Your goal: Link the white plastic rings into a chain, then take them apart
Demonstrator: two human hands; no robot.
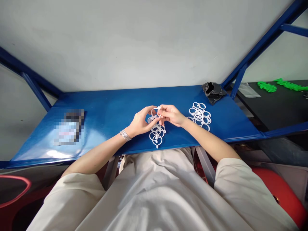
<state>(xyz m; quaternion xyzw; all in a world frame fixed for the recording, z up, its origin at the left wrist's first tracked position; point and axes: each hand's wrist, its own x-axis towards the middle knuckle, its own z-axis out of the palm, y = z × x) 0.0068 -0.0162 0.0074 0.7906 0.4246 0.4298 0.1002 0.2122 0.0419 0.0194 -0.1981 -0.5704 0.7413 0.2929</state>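
Observation:
A chain of linked white plastic rings [157, 133] hangs down over the blue table [108, 109] near its front edge. My left hand [141, 122] pinches the upper rings of the chain from the left, a silver bracelet on its wrist. From the right, my right hand [171, 115] has its fingers closed on the top ring, fingertips meeting those of the left hand. A second cluster of white rings [199, 115] lies flat on the table just right of my right hand.
A crumpled black plastic bag [213, 92] sits at the back right of the table. A blurred flat packet [68, 126] lies at the left. Blue frame struts rise on both sides. Green parts [267, 86] lie on a dark table to the right.

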